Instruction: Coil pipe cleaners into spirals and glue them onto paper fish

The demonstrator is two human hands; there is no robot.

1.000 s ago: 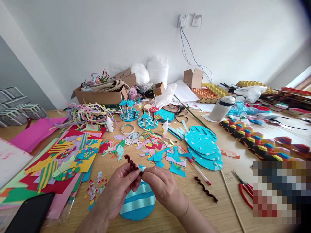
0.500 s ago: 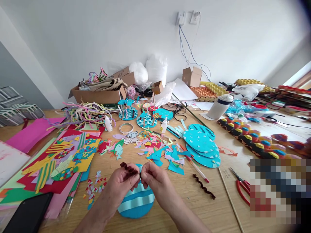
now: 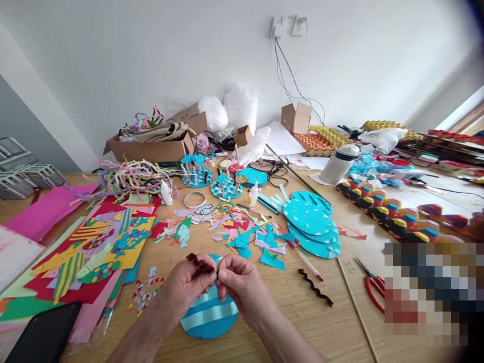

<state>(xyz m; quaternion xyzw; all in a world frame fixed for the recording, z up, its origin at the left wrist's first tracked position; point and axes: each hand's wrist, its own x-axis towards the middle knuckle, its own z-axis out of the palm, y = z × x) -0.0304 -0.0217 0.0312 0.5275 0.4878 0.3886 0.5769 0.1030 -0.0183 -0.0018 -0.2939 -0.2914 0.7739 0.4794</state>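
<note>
At lower centre, the left hand (image 3: 191, 280) grips one fuzzy, coiled, dark-brown stem (image 3: 199, 262); the right hand (image 3: 236, 280) pinches its mostly hidden end. Beneath lies one round blue disc (image 3: 210, 316) with pale, wavy strips. A second fuzzy brown stem (image 3: 315, 288) lies lower right. Two white plastic bottles (image 3: 166, 194) stand mid-frame, markings too small to read.

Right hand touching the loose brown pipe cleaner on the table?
Apart. The head view shows wood tabletop between the right hand and the loose brown pipe cleaner, lying to its right.
</note>
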